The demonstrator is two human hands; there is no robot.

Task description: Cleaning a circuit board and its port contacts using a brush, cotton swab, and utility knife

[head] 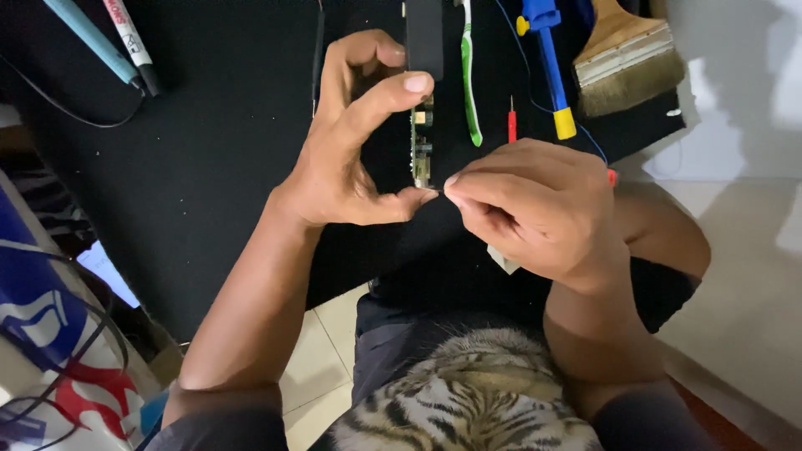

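My left hand (347,142) pinches a narrow green circuit board (421,146) on edge, index finger at its top and thumb at its bottom, above a black mat (209,167). My right hand (535,205) is curled just to the right of the board, fingertips meeting my left thumb at the board's lower end. A small white piece (504,260) pokes out beneath the right palm; what the fingers grip is hidden.
On the mat lie a green toothbrush (469,79), a small red probe (512,124), a blue-and-yellow tool (550,63), a bristle brush (622,58) and two pens (113,46). Black cables (50,334) and printed packaging sit lower left. Pale tiled floor lies on the right.
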